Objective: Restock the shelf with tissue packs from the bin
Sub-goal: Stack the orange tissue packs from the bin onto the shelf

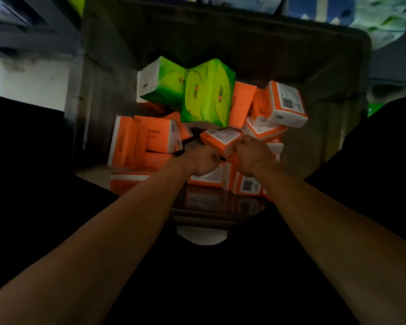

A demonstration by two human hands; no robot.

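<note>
A person looks straight down into a deep, dark plastic bin, both bare forearms reaching into it. The bin holds a loose heap of tissue packs, most of them orange and white, lying at all angles against the near wall and the middle of the floor. Two green packs stand on top of the heap toward the far side, touching each other. A white and orange pack with a barcode leans at the right edge of the pile.

The left hand and the right hand sit close together over the centre of the heap, on either side of one small orange pack. The right fingers are curled around the pack's right end and seem to grip it. The left fingers are curled too, but whether they grasp this pack or the one beneath cannot be told; something dark at that hand is too blurred to identify.

At the top edge, blurred blue and green wrapped goods suggest the shelf, well apart from the hands.

The packs look light and soft, wrapped in smooth film that may slip. A hold across the short ends, squeezing gently, should lift one without crushing it.
</note>
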